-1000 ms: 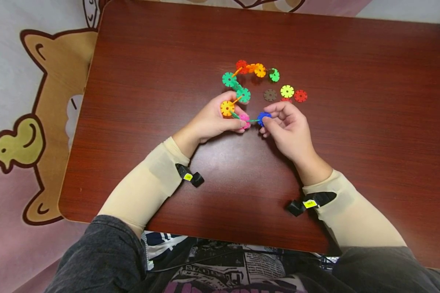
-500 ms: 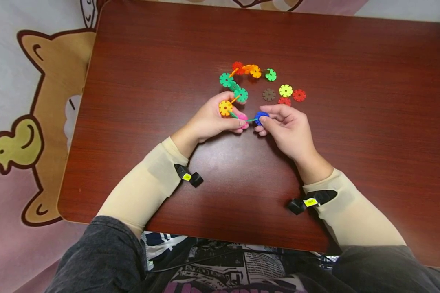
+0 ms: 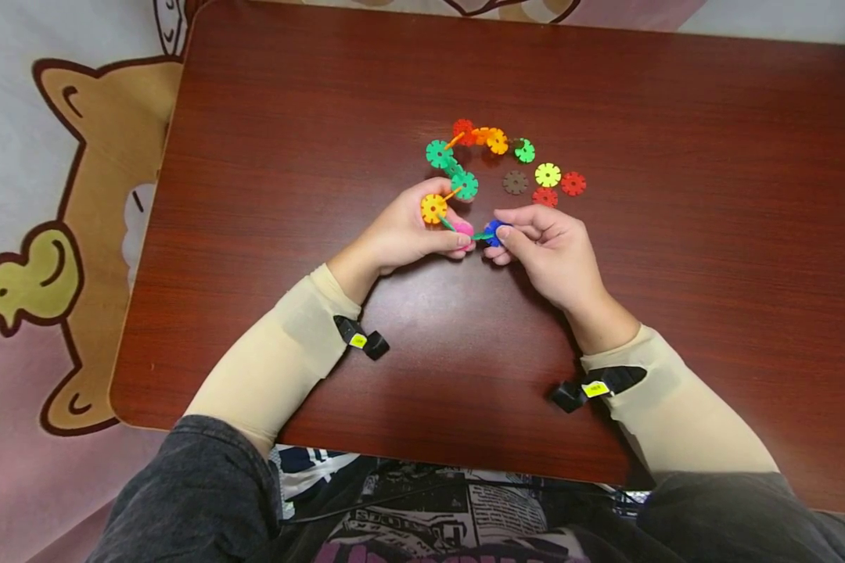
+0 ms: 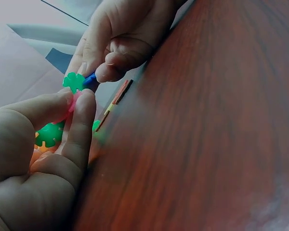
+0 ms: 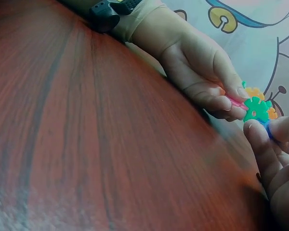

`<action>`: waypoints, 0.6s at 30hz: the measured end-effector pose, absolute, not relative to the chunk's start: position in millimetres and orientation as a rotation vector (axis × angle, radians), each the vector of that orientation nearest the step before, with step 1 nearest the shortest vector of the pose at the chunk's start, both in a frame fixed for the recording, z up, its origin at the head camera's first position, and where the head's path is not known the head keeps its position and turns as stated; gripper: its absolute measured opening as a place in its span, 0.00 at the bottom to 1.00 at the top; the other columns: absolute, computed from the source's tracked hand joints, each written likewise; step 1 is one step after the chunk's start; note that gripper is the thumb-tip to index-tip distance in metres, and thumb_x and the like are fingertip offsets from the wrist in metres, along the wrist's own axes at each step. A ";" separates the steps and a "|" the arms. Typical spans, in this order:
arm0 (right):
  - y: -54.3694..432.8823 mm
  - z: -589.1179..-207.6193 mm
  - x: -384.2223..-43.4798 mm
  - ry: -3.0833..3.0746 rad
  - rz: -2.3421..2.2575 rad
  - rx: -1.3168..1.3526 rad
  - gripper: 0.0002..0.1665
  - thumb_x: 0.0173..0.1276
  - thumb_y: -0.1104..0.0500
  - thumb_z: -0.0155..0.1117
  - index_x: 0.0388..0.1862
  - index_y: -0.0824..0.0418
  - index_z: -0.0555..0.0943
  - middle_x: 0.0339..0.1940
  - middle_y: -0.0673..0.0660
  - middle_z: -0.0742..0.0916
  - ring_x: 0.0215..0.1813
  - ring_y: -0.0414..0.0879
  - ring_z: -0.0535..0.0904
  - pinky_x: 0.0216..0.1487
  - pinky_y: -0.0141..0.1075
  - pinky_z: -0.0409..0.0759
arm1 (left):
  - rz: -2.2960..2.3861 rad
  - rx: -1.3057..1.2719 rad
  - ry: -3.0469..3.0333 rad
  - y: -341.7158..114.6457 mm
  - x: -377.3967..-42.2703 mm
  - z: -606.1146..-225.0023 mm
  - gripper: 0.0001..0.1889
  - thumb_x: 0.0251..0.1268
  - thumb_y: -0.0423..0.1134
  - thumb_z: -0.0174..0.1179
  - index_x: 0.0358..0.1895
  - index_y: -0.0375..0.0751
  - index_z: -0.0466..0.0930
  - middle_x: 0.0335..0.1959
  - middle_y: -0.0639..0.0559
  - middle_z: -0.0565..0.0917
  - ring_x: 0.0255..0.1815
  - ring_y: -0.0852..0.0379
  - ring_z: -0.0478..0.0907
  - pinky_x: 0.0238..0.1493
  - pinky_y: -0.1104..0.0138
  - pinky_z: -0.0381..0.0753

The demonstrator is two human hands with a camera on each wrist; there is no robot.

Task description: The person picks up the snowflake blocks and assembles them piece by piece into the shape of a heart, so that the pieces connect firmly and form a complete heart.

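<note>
My left hand (image 3: 415, 231) pinches a pink notched disc (image 3: 462, 233) between thumb and fingers, which partly cover it. A green disc (image 4: 73, 82), seen edge-on from the head, joins the pink one to a blue notched disc (image 3: 494, 233). My right hand (image 3: 552, 250) grips that blue disc with thumb and fingertips. From the pink disc the linked chain runs back past a yellow-orange disc (image 3: 433, 209) and a teal disc (image 3: 464, 185) above my left hand. It curves on through a red disc (image 3: 463, 131) and an orange disc (image 3: 496, 141) to a bright green disc (image 3: 525, 151).
Loose discs lie flat beyond my right hand: a brown disc (image 3: 515, 183), a yellow disc (image 3: 548, 174) and two red ones, one a red disc (image 3: 573, 184) at the right. The brown wooden table (image 3: 711, 234) meets a cartoon-printed cloth (image 3: 113, 195) on the left.
My right hand has shifted slightly left with the blue disc, closer to the left hand. The green disc between them has tilted. The chain's far end has swayed a little.
</note>
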State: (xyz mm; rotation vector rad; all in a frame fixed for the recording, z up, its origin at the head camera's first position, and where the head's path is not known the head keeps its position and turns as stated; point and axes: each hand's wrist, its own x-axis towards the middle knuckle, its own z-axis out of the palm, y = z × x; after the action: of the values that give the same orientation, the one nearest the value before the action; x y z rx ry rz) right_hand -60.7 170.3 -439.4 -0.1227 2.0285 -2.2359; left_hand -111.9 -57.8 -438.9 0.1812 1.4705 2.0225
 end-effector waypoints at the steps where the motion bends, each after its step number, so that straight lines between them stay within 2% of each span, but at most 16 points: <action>1: 169.6 -439.4 -60.6 2.026 -2.242 -0.125 0.16 0.74 0.77 0.64 0.58 0.84 0.80 0.38 0.59 0.93 0.31 0.45 0.91 0.36 0.37 0.91 | 2.025 0.185 1.473 -57.8 -111.8 -439.1 0.25 0.64 0.13 0.64 0.59 0.29 0.65 0.35 0.37 0.87 0.31 0.48 0.89 0.39 0.57 0.93; 8: 164.8 -442.5 -61.3 2.152 -2.234 -0.199 0.15 0.77 0.74 0.63 0.58 0.82 0.81 0.37 0.59 0.92 0.32 0.45 0.90 0.36 0.34 0.91 | 2.067 0.189 1.461 -57.0 -111.5 -440.7 0.23 0.65 0.14 0.64 0.55 0.29 0.63 0.36 0.37 0.87 0.33 0.46 0.89 0.39 0.57 0.93; 11: 167.0 -443.9 -62.7 2.447 -2.090 -0.270 0.12 0.77 0.70 0.65 0.55 0.75 0.86 0.38 0.58 0.91 0.33 0.43 0.86 0.38 0.29 0.88 | 2.080 0.165 1.435 -56.6 -111.8 -440.7 0.23 0.66 0.15 0.65 0.54 0.31 0.62 0.37 0.36 0.87 0.34 0.45 0.89 0.39 0.57 0.93; 13: 170.9 -444.5 -65.6 2.712 -1.959 -0.320 0.10 0.75 0.67 0.67 0.50 0.70 0.89 0.39 0.58 0.91 0.36 0.46 0.84 0.42 0.28 0.82 | 2.088 0.146 1.413 -56.3 -112.0 -440.7 0.23 0.66 0.15 0.64 0.52 0.33 0.61 0.38 0.35 0.87 0.34 0.46 0.89 0.38 0.56 0.93; 15: 176.7 -444.5 -69.7 2.976 -1.801 -0.343 0.08 0.73 0.65 0.69 0.45 0.67 0.90 0.40 0.58 0.92 0.39 0.51 0.82 0.45 0.32 0.75 | 2.092 0.130 1.392 -55.9 -112.2 -440.6 0.22 0.67 0.15 0.64 0.49 0.36 0.60 0.38 0.34 0.87 0.34 0.46 0.89 0.38 0.56 0.93; 18: 186.2 -444.1 -75.7 3.218 -1.603 -0.336 0.07 0.69 0.63 0.69 0.41 0.66 0.91 0.40 0.61 0.91 0.43 0.62 0.78 0.48 0.43 0.69 | 2.093 0.116 1.374 -55.5 -112.5 -440.1 0.21 0.68 0.16 0.63 0.48 0.36 0.60 0.38 0.34 0.87 0.33 0.46 0.88 0.37 0.56 0.93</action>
State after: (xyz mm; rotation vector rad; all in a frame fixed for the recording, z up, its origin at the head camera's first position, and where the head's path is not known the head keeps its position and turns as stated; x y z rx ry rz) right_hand -75.7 186.2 -444.1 -0.3358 3.2178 -1.6033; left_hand -112.5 -55.5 -440.1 0.1158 1.3738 2.0931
